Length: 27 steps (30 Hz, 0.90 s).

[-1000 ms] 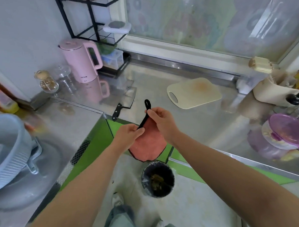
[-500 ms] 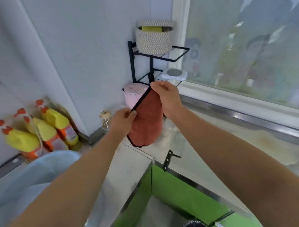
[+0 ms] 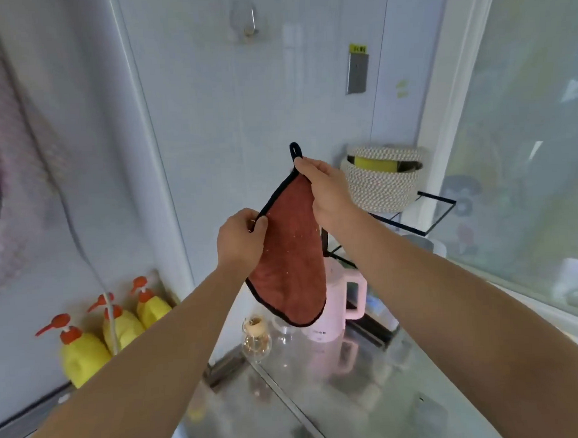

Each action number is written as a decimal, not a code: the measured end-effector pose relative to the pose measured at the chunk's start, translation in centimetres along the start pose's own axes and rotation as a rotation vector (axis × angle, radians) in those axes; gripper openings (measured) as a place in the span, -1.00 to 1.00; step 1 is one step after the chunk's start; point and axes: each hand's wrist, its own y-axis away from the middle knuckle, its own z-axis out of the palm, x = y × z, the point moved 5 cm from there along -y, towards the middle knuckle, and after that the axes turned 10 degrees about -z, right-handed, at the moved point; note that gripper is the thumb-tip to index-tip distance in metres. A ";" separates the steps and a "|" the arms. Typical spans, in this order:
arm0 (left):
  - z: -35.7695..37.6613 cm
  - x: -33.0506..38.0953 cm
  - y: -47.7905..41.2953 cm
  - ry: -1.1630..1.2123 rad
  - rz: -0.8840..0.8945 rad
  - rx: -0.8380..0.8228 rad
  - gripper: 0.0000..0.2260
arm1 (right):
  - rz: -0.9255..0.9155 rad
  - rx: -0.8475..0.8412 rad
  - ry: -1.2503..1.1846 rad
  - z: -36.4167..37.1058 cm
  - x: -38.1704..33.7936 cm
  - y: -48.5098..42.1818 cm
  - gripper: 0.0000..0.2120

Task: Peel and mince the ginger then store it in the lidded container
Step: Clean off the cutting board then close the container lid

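Two bare forearms reach up over the steel bench (image 3: 355, 398), whose corner seam runs back toward the wall; the bench surface beneath the arms is open. The left hand (image 3: 240, 239) pinches the black-trimmed side edge of a rust-red cloth (image 3: 293, 265) between thumb and curled fingers. The right hand (image 3: 326, 190), higher up, pinches the cloth's top corner just under its black hanging loop (image 3: 295, 150), which stands free above the fingers. The cloth hangs in mid-air, clear of the bench, speckled with pale flecks.

Behind its lower edge stands a pink kettle (image 3: 334, 303); the dark mark on its base is too small to read. Beside it is a cork-stoppered glass jar (image 3: 256, 339). Three yellow pump bottles (image 3: 85, 357) line the left wall. A black wire rack (image 3: 426, 212) carries a woven basket (image 3: 382, 188) near the window (image 3: 526, 142).

High on the wall are a clear hook (image 3: 247, 22), well above the loop, and a metal plate (image 3: 357, 71) topped by a yellow label whose writing is illegible.

Where the ginger and the lidded container are cannot be told from this view.
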 end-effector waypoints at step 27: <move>-9.6 16.0 -9.7 -0.107 0.352 0.517 -0.81 | -0.506 -0.110 0.179 12.5 -14.2 -15.7 -0.80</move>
